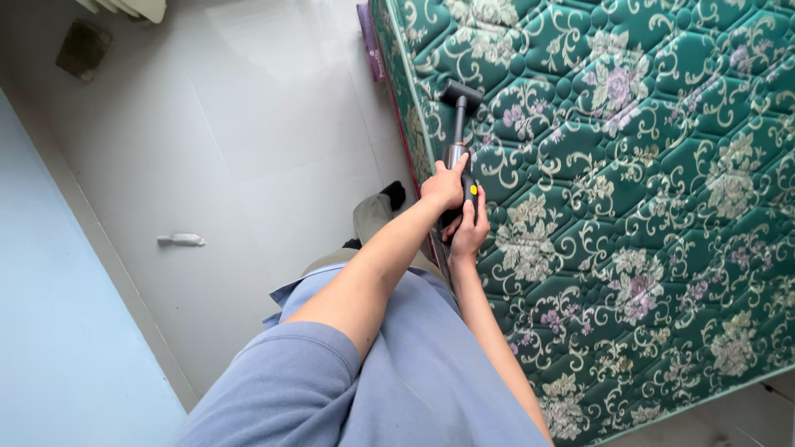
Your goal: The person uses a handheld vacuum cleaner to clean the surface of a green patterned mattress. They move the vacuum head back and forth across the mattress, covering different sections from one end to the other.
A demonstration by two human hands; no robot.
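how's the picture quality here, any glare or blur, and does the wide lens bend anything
Head view: soft daylight, with a pale glare patch on the floor tiles; the mattress pattern, both hands and the handheld vacuum are sharp; the mattress edge and wall line bow from the wide lens; the sleeve nearest the camera looks slightly soft.

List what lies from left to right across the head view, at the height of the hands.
Pale blue wall → small white object on the floor → white tiled floor → left hand → right hand, both gripping the handheld vacuum → green floral quilted mattress.
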